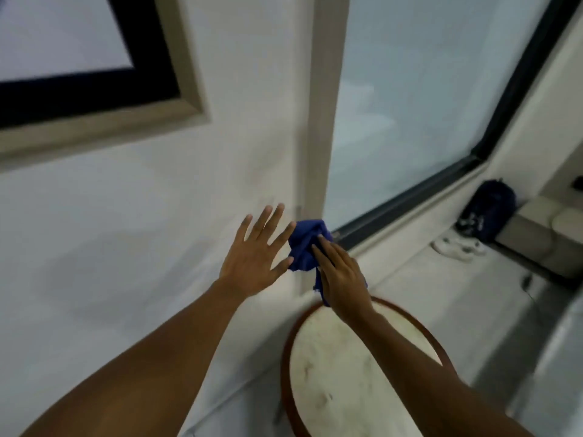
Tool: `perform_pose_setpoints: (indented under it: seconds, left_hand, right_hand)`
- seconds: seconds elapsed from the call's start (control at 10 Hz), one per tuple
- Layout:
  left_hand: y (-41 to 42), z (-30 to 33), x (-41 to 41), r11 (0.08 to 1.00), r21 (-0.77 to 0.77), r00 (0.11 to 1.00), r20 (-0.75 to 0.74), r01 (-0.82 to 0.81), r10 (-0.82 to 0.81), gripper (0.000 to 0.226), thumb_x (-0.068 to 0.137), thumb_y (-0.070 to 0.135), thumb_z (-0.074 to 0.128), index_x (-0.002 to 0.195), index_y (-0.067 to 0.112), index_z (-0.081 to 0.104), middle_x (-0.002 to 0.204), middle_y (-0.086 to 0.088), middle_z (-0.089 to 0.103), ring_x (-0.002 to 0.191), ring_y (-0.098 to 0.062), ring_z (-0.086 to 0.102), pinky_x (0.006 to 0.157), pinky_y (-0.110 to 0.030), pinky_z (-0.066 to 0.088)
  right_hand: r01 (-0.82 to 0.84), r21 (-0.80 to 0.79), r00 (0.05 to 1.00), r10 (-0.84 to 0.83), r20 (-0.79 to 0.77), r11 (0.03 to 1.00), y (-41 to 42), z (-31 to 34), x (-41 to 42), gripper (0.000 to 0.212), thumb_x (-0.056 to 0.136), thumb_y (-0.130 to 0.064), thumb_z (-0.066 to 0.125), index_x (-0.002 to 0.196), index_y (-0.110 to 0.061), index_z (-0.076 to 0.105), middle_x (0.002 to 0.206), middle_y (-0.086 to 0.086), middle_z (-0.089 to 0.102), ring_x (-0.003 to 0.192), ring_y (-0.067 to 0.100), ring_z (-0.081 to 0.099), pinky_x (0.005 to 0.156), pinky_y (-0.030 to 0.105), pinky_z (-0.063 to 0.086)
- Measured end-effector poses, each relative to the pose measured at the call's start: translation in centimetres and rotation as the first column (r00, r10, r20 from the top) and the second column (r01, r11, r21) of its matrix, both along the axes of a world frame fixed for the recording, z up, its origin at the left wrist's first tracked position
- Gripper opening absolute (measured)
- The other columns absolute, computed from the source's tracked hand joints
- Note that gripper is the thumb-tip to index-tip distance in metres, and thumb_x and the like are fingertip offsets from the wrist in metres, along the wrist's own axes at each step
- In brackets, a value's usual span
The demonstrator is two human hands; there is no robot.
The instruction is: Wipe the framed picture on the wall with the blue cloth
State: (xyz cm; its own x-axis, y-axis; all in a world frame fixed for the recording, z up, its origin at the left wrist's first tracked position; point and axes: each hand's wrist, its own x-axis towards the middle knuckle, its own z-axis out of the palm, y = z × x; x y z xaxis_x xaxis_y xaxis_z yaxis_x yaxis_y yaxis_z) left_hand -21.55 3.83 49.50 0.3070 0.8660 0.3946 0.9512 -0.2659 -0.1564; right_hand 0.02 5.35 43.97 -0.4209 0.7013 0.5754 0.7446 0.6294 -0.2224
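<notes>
The framed picture hangs on the white wall at the upper left, with a pale wooden frame, a dark inner border and a light centre. The blue cloth is bunched in mid-air near the wall's corner, well below and right of the picture. My right hand grips the cloth from behind, and part of the cloth hangs below the palm. My left hand is spread wide with fingers apart just left of the cloth, its thumb tip close to the fabric.
A round side table with a marble top and dark wooden rim stands below my right arm. A large window fills the right. On the floor by the window lie white shoes and a dark bag.
</notes>
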Motion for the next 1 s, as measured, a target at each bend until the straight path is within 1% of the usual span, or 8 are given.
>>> perform_pose_setpoints:
  seconds: [0.1, 0.2, 0.4, 0.5, 0.6, 0.8, 0.9, 1.0]
  left_hand:
    - [-1.1, -11.7, 6.9, 0.965, -0.252, 0.991, 0.131, 0.069, -0.036, 0.070, 0.097, 0.058, 0.029, 0.156, 0.021, 0.020, 0.166, -0.013, 0.014, 0.152, -0.031, 0.012, 0.120, -0.056, 0.024]
    - [-2.4, -20.5, 11.3, 0.900, -0.415, 0.982, 0.178, 0.130, -0.059, 0.068, 0.098, 0.055, 0.032, 0.155, 0.022, 0.020, 0.166, -0.010, 0.013, 0.153, -0.029, 0.011, 0.120, -0.053, 0.022]
    - [-3.9, -43.6, 19.3, 0.675, -0.633, 0.911, 0.128, 0.380, -0.393, 0.072, 0.085, 0.045, 0.063, 0.148, 0.019, 0.040, 0.161, -0.012, 0.026, 0.146, -0.029, 0.035, 0.109, -0.051, 0.043]
    - [-2.9, -47.8, 20.7, 0.666, -0.663, 0.925, 0.109, 0.341, -0.364, 0.072, 0.087, 0.043, 0.063, 0.149, 0.017, 0.037, 0.162, -0.012, 0.025, 0.147, -0.028, 0.031, 0.111, -0.051, 0.039]
    - [-1.6, -52.1, 21.1, 0.690, -0.656, 0.939, 0.086, 0.305, -0.333, 0.065, 0.096, 0.043, 0.047, 0.153, 0.019, 0.025, 0.165, -0.010, 0.016, 0.152, -0.028, 0.018, 0.118, -0.053, 0.027]
    - [-0.9, -53.1, 21.8, 0.643, -0.741, 0.943, -0.041, 0.193, -0.331, 0.062, 0.095, 0.047, 0.052, 0.150, 0.025, 0.035, 0.163, -0.007, 0.027, 0.149, -0.031, 0.026, 0.116, -0.057, 0.028]
    - [1.2, -49.6, 22.9, 0.523, -0.842, 0.941, -0.061, 0.131, -0.334, 0.060, 0.100, 0.043, 0.041, 0.155, 0.023, 0.022, 0.168, -0.008, 0.009, 0.153, -0.032, 0.008, 0.120, -0.059, 0.010]
    - [2.4, -45.5, 24.0, 0.496, -0.861, 0.936, -0.077, 0.111, -0.344, 0.059, 0.102, 0.039, 0.038, 0.155, 0.019, 0.022, 0.167, -0.012, 0.008, 0.153, -0.033, 0.003, 0.121, -0.059, 0.005]
  right_hand:
    - [0.093, -0.253, 0.993, -0.071, 0.095, 0.963, -3.2, -10.6, 6.7, 0.066, 0.078, -0.005, 0.080, 0.139, -0.009, 0.054, 0.151, 0.008, 0.047, 0.133, 0.030, 0.050, 0.099, 0.044, 0.050]
    - [0.166, -0.386, 0.981, -0.113, 0.158, 0.908, -5.5, -18.1, 10.4, 0.068, 0.074, -0.004, 0.083, 0.137, -0.010, 0.057, 0.149, 0.007, 0.049, 0.131, 0.030, 0.052, 0.096, 0.044, 0.053]
    - [0.392, -0.618, 0.919, -0.253, 0.304, 0.681, -8.1, -38.9, 17.3, 0.073, 0.069, 0.000, 0.085, 0.136, -0.007, 0.057, 0.146, 0.010, 0.052, 0.131, 0.032, 0.054, 0.096, 0.047, 0.052]
    - [0.405, -0.620, 0.913, -0.255, 0.320, 0.672, -7.8, -44.2, 18.0, 0.062, 0.087, -0.009, 0.071, 0.144, -0.009, 0.048, 0.154, 0.010, 0.042, 0.140, 0.029, 0.043, 0.103, 0.045, 0.044]
    - [0.463, -0.600, 0.884, -0.284, 0.372, 0.653, -8.0, -48.5, 17.2, 0.055, 0.104, -0.038, 0.034, 0.154, -0.015, 0.032, 0.163, 0.008, 0.023, 0.149, 0.024, 0.024, 0.112, 0.044, 0.028]
    - [0.498, -0.692, 0.866, -0.269, 0.421, 0.522, -8.6, -49.1, 16.3, 0.064, 0.102, -0.051, 0.027, 0.157, -0.019, 0.019, 0.166, 0.005, 0.009, 0.153, 0.021, 0.006, 0.118, 0.039, 0.013]
    - [0.432, -0.844, 0.902, -0.139, 0.409, 0.319, -4.9, -45.0, 17.5, 0.060, 0.106, -0.046, 0.026, 0.158, -0.021, 0.012, 0.167, 0.002, -0.005, 0.153, 0.021, 0.000, 0.120, 0.041, 0.015]
    - [0.394, -0.903, 0.918, -0.041, 0.393, 0.172, -2.2, -40.2, 18.6, 0.053, 0.108, -0.040, 0.023, 0.157, -0.022, 0.019, 0.167, 0.001, 0.002, 0.152, 0.023, 0.012, 0.116, 0.043, 0.025]
